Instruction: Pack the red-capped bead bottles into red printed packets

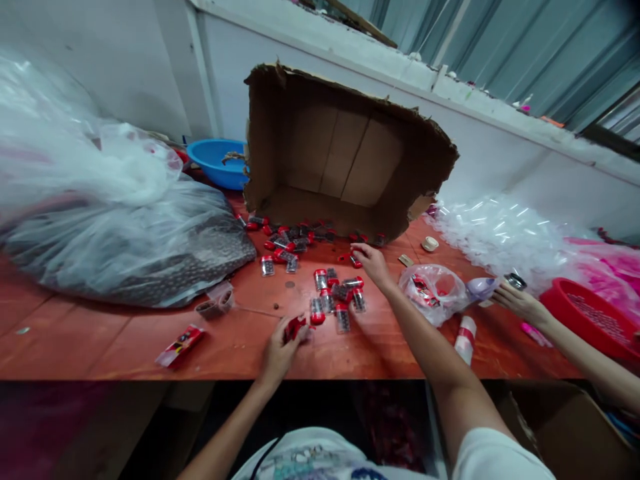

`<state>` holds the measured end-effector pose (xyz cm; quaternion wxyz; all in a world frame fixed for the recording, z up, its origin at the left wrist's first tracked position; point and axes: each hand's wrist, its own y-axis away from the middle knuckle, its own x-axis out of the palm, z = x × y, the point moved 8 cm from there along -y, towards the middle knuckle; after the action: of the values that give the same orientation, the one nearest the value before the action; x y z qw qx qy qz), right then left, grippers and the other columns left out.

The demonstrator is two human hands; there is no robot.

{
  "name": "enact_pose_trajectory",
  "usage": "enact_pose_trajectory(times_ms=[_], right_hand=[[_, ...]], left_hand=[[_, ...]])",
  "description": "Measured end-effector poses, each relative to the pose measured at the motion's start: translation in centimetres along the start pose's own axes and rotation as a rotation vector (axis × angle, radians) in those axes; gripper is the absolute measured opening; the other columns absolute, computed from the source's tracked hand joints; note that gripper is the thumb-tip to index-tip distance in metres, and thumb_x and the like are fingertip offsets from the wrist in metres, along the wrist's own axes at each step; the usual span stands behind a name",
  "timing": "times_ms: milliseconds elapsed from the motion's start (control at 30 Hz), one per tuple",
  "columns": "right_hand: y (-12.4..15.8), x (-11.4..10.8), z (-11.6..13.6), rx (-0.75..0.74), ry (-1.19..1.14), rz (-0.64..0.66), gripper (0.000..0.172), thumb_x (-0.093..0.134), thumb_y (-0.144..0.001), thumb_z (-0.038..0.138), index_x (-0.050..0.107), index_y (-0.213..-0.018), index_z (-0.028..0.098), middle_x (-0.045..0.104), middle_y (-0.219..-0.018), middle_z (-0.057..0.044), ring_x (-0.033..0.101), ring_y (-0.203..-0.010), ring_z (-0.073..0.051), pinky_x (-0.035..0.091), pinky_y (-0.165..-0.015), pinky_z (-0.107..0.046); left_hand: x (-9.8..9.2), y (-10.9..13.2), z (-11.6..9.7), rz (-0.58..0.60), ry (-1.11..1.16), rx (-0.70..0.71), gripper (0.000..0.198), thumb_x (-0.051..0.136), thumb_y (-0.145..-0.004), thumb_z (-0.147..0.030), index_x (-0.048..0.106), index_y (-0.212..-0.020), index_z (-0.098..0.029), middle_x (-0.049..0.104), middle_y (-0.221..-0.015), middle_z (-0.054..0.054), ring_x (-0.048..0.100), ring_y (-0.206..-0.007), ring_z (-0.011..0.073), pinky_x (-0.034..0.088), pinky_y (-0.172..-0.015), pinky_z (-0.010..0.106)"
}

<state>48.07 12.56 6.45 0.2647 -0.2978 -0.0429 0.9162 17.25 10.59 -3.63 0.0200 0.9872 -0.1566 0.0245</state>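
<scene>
Your left hand (278, 350) holds a small red piece (294, 327) over the desk (240, 353); your right hand (374, 268) is at a red item (356, 262), though whether it is gripped cannot be told. Red-capped containers (327, 303) lie between your hands, before the cardboard box (345, 157).

The left hand (278, 352) curls with fingers (281, 329) bent inward; the right hand (375, 266) reaches farther forward, right of those fingers, palm down, its forearm (425, 343) slanting back.

Workshop: stuffed bag (135, 247), long worktable (110, 347)
</scene>
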Motion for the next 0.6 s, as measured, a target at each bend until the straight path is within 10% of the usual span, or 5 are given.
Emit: enact_pose_trajectory(times_ms=[133, 267, 600], right_hand=[[4.5, 1.6, 2.3, 0.124, -0.240, 0.136, 0.032, 0.060, -0.079, 0.032, 0.064, -0.105, 0.016, 0.072, -0.088, -0.006, 0.069, -0.071, -0.016, 0.056, -0.068, -0.031], [9.1, 5.1, 3.3, 0.426, -0.695, 0.300, 0.026, 0.069, -0.074, 0.024, 0.066, -0.098, 0.016, 0.073, -0.076, -0.004, 0.070, -0.065, -0.015, 0.057, -0.064, -0.026], [13.7, 8.5, 7.8, 0.471, -0.868, 0.357, 0.028, 0.072, -0.074, 0.032, 0.065, -0.096, 0.017, 0.073, -0.077, -0.004, 0.070, -0.067, -0.015, 0.057, -0.066, -0.026]], left_hand=[[0.4, 0.8, -3.0, 0.122, 0.114, 0.101, 0.021, 0.075, -0.065, -0.033, 0.073, -0.080, -0.019, 0.060, -0.123, 0.013, 0.056, -0.112, 0.0286, 0.039, -0.100, 0.039], [1.4, 1.9, -4.4, 0.250, 0.286, 0.046, 0.014, 0.074, -0.067, -0.028, 0.072, -0.077, -0.018, 0.064, -0.114, 0.013, 0.056, -0.114, 0.0291, 0.035, -0.103, 0.043], [-1.8, 4.2, -4.3, 0.025, 0.519, -0.043, 0.016, 0.078, -0.060, -0.023, 0.068, -0.072, -0.018, 0.068, -0.082, 0.002, 0.063, -0.087, 0.0201, 0.049, -0.081, 0.033]])
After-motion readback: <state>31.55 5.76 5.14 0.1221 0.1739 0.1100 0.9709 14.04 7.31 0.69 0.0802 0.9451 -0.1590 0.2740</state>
